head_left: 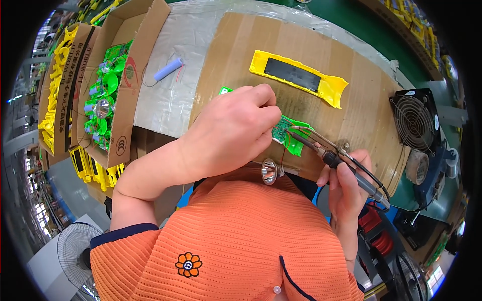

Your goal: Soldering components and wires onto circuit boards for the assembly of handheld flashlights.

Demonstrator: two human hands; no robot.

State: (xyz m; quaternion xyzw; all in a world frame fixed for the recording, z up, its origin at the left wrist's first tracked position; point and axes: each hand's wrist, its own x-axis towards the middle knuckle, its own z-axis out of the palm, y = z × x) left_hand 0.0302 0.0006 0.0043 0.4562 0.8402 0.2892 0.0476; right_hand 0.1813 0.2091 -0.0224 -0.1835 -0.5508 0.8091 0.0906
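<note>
My right hand (349, 193) grips a soldering iron (371, 188) with a thin metal feed tube alongside it. The iron's tip reaches a green circuit board (279, 132), which lies in a green plastic holder (296, 148) on the cardboard. My left hand (236, 125) is closed in a pinch over the board's left part, hiding much of it; whatever its fingers hold cannot be made out. From the board, thin red wires run down to a shiny round lamp reflector (269, 171) at the near edge. Beyond the board lies a yellow plastic housing (301, 78) with a dark inset.
A blue cylindrical battery (168, 69) with wires lies on the silvery sheet (173, 105). At left stand cardboard boxes, one (131, 83) with green assemblies, another (65, 90) with yellow housings. A black fan (414, 119) and a blue device (436, 173) stand at right.
</note>
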